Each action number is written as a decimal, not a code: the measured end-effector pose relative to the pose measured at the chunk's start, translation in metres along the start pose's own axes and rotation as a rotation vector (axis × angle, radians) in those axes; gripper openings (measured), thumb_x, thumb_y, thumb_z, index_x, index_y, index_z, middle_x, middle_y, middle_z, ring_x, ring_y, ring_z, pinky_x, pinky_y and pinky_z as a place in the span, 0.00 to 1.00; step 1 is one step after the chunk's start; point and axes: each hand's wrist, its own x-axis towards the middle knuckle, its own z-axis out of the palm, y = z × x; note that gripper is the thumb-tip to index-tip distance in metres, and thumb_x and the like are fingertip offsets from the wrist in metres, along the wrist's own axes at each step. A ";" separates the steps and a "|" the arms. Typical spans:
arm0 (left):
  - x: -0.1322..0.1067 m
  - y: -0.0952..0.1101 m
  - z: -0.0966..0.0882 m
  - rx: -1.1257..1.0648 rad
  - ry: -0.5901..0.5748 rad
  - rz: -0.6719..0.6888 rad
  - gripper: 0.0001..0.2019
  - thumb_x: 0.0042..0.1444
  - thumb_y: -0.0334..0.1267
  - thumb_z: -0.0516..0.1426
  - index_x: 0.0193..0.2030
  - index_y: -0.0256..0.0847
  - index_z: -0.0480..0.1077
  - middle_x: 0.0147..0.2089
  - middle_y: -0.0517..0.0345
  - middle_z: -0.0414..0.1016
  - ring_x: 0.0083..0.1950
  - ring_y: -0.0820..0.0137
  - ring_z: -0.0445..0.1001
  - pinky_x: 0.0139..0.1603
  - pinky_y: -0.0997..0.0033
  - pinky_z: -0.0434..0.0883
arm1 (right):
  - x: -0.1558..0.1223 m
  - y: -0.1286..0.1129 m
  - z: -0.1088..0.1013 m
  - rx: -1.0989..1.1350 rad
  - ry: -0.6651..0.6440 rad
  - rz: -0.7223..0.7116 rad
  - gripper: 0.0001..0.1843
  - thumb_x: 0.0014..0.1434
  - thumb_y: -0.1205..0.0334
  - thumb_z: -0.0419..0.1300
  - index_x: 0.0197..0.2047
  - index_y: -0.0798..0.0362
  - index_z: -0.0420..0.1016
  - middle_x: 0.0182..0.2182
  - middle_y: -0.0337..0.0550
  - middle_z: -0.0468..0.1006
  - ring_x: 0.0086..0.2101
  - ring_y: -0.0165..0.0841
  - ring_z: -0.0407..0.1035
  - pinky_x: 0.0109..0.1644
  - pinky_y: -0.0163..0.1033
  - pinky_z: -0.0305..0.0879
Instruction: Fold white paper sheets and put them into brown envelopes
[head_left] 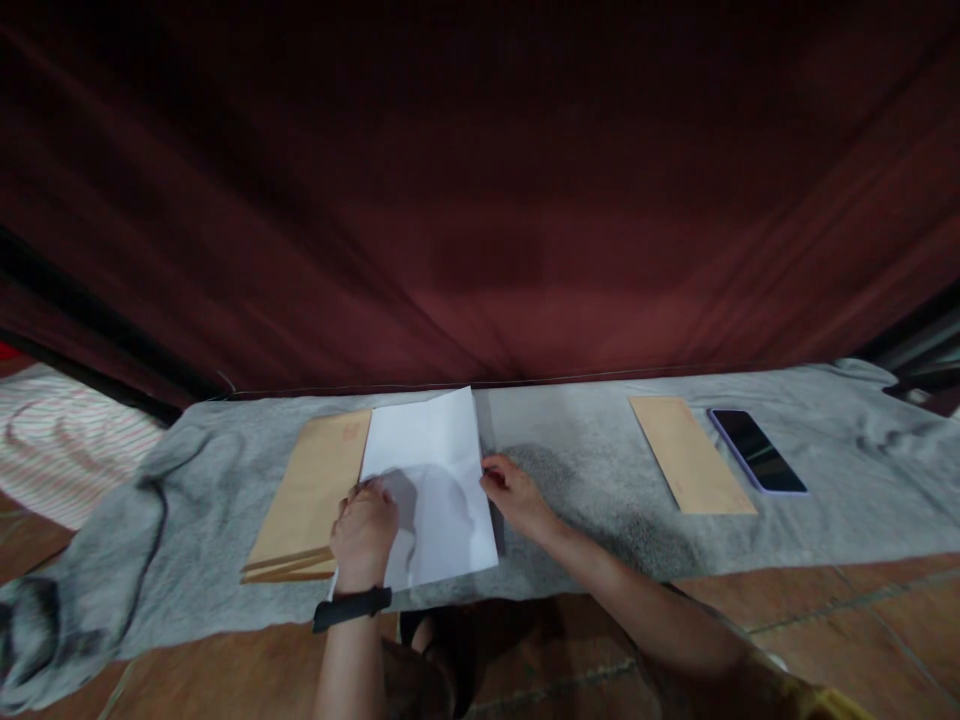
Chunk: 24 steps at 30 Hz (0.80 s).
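A white sheet of paper point(435, 480) lies on a grey cloth point(585, 470), partly over a stack of brown envelopes point(311, 490). My left hand point(365, 532), a black band on its wrist, presses closed fingers on the sheet's left edge where it overlaps the envelopes. At the sheet's right edge my right hand point(512, 492) pinches the paper with its fingertips. The far corner of the sheet is slightly raised.
A single brown envelope point(690, 455) lies on the cloth to the right, with a dark phone point(757, 450) beside it. A dark red curtain point(480, 200) hangs behind. Striped fabric point(60, 440) sits at the far left. Tiled floor point(825, 600) lies in front.
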 end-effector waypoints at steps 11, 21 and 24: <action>0.014 0.001 0.008 -0.130 0.186 0.166 0.22 0.64 0.36 0.49 0.63 0.32 0.69 0.60 0.36 0.74 0.61 0.52 0.74 0.61 0.51 0.71 | -0.016 -0.006 -0.060 0.342 0.010 0.207 0.09 0.50 0.61 0.60 0.37 0.49 0.76 0.30 0.37 0.78 0.32 0.33 0.71 0.32 0.35 0.64; 0.005 0.043 0.055 -0.343 0.107 0.644 0.23 0.62 0.29 0.46 0.61 0.34 0.71 0.64 0.40 0.71 0.64 0.59 0.71 0.68 0.56 0.67 | -0.067 0.027 -0.160 0.375 0.176 0.385 0.18 0.43 0.54 0.67 0.38 0.51 0.76 0.27 0.37 0.76 0.28 0.32 0.68 0.30 0.36 0.61; -0.007 0.052 0.061 -0.290 0.038 0.805 0.28 0.59 0.24 0.46 0.63 0.40 0.70 0.68 0.47 0.67 0.69 0.61 0.66 0.71 0.56 0.64 | -0.071 0.029 -0.176 0.355 0.179 0.399 0.19 0.42 0.55 0.67 0.39 0.52 0.75 0.24 0.35 0.73 0.25 0.30 0.66 0.28 0.35 0.57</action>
